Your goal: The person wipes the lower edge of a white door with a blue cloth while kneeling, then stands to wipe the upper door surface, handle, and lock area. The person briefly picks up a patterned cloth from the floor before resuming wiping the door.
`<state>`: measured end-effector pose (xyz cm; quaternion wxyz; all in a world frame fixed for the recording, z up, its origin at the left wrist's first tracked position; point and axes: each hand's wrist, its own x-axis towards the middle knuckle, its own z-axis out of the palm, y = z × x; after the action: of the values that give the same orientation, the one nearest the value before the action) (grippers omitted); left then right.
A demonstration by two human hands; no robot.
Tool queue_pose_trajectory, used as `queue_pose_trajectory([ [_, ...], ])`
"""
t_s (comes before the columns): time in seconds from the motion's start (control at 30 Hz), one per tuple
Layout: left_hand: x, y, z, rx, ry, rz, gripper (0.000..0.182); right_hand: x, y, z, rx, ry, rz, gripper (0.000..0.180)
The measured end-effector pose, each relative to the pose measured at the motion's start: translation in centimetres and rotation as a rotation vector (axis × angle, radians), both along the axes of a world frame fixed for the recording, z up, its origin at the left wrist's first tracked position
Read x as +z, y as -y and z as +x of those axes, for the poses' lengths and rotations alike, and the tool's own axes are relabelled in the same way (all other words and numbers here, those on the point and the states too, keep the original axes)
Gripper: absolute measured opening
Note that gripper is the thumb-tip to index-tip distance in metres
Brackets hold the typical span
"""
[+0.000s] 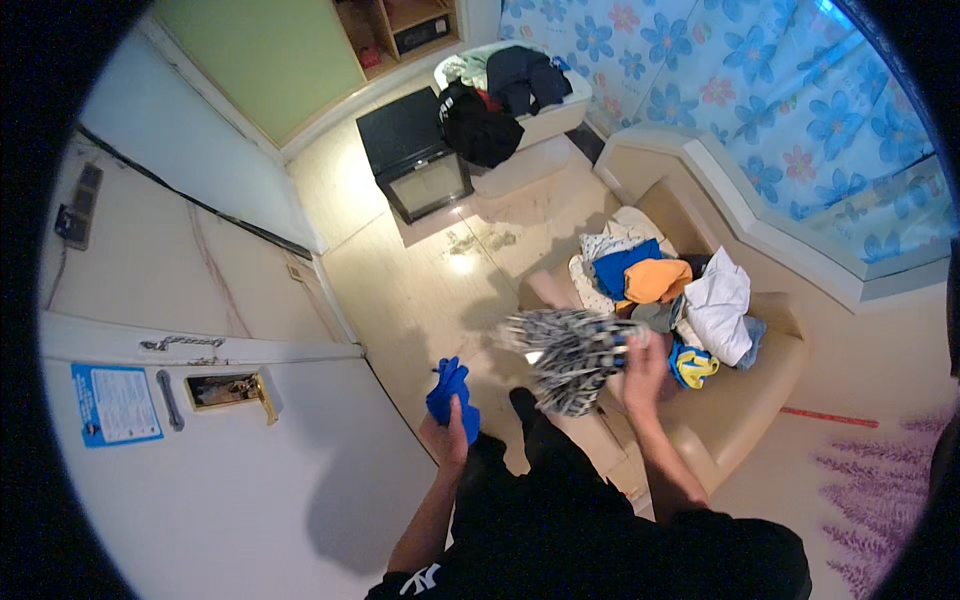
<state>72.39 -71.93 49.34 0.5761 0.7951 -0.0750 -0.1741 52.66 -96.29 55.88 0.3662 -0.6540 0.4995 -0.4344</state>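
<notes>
My left hand (448, 436) grips a bunched blue cloth (453, 394) in front of the white door. In my right hand (645, 369) hangs a black-and-white patterned garment (574, 356), blurred by motion. Just beyond that hand, a tan armchair (739, 427) holds a heap of clothes. On it lie an orange garment (658, 280), a blue one (626, 266), a white one (718, 307) and a yellow-and-blue one (694, 366). A piece of denim (752, 341) shows under the white garment.
A white door (247, 480) with a gold handle stands to the left. Farther off on the tiled floor (420, 292) are a black cabinet (412, 154) and a white tub (559, 124) heaped with dark clothes. A floral curtain (720, 90) hangs beyond a ledge (739, 199).
</notes>
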Motion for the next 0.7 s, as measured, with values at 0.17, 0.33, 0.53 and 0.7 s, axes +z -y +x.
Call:
queue_pose_trajectory([
  [0.17,3.9,6.6,-2.3,-0.159,0.081,0.041,0.024,5.0,5.2,-8.9,-0.363,-0.002,-0.199,0.022],
  [0.33,5.0,7.8,-5.2,-0.219,0.117,-0.039,0.023,-6.4,8.9,-20.5,-0.196,-1.183,0.178,0.029],
  [0.53,5.8,4.3,-5.9,0.002,-0.095,-0.018,0.036,-6.5,7.4,-6.6,0.538,-1.062,-0.146,0.032],
  [0.7,8.4,0.6,-4.1,0.228,0.108,0.151,0.05,-0.1,-4.9,10.0,1.144,-0.016,0.562,0.052],
])
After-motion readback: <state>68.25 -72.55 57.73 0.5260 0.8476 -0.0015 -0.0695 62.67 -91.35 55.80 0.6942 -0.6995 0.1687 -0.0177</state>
